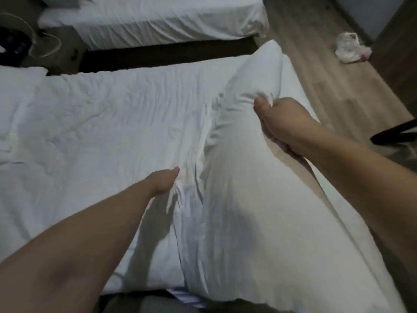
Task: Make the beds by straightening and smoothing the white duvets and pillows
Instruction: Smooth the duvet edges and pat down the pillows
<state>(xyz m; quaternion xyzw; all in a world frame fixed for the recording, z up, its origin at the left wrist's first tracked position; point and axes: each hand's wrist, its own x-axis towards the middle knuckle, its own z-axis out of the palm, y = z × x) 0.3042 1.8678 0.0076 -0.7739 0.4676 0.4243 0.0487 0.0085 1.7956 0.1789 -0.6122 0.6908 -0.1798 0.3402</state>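
Note:
A long white pillow [243, 177] lies lengthwise along the right side of the near bed, on top of a wrinkled white duvet [101, 123]. My right hand [282, 123] grips a bunched fold of the pillow's upper right side. My left hand [163, 180] holds the pillow's left edge, thumb up and fingers tucked under the fabric and hidden. A second bed with a white duvet [146, 16] stands beyond a dark gap. Another white pillow's corner [20, 73] shows at the far left of the near bed.
Wooden floor [327, 71] runs along the right of the beds, with a crumpled white plastic bag [350, 48] on it. A dark bag with rope handles [24, 41] sits at the upper left. A black object [394, 134] juts in at the right edge.

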